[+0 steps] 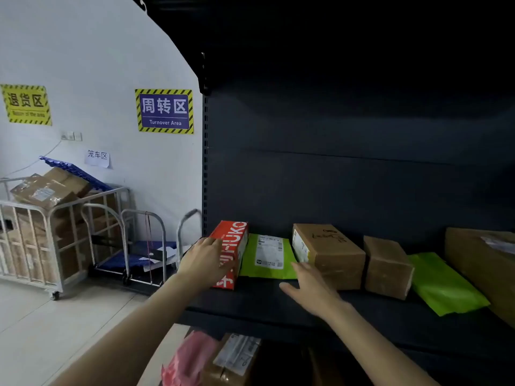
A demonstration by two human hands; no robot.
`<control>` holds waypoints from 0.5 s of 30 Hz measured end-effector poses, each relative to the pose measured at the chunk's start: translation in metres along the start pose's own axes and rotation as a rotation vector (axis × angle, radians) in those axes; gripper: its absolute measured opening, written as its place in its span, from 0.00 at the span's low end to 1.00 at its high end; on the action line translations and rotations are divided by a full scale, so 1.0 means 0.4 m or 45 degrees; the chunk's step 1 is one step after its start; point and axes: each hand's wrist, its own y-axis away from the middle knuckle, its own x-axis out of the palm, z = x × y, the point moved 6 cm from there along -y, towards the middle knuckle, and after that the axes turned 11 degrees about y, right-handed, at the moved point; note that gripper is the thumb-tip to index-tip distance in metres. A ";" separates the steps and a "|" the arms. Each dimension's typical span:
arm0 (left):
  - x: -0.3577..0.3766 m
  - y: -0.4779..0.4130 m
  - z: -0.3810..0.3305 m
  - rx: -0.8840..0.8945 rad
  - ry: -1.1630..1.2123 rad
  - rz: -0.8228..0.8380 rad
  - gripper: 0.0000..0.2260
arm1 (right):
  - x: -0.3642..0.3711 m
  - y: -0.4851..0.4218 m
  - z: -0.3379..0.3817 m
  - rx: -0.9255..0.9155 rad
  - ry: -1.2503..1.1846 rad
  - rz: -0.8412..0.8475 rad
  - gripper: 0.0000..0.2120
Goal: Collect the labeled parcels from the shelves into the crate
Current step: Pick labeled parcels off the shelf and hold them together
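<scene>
L hand (207, 260) flat on red box (234, 239); R hand (313, 286) spread nr green mailer (268, 256).

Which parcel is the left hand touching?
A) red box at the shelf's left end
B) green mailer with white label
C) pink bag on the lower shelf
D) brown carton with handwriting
A: the left hand lies against the red box, while the right hand is open beside the green mailer.
</scene>
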 end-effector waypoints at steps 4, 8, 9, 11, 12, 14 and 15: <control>0.003 -0.058 0.045 -0.040 0.089 0.027 0.24 | 0.017 -0.069 0.024 0.034 -0.034 -0.020 0.27; 0.031 -0.106 0.063 -0.132 0.160 0.107 0.31 | 0.036 -0.118 0.043 0.072 -0.028 -0.011 0.28; 0.041 -0.118 0.065 -0.146 0.178 0.119 0.33 | 0.043 -0.129 0.044 0.074 -0.029 -0.015 0.28; 0.053 -0.133 0.064 -0.190 0.189 0.157 0.36 | 0.051 -0.146 0.047 0.083 -0.034 -0.021 0.27; 0.056 -0.137 0.062 -0.211 0.200 0.187 0.37 | 0.053 -0.151 0.050 0.086 -0.036 -0.025 0.26; 0.063 -0.146 0.065 -0.240 0.254 0.224 0.37 | 0.056 -0.158 0.049 0.092 -0.034 -0.041 0.26; 0.061 -0.146 0.070 -0.246 0.274 0.228 0.39 | 0.057 -0.161 0.048 0.097 -0.028 -0.048 0.26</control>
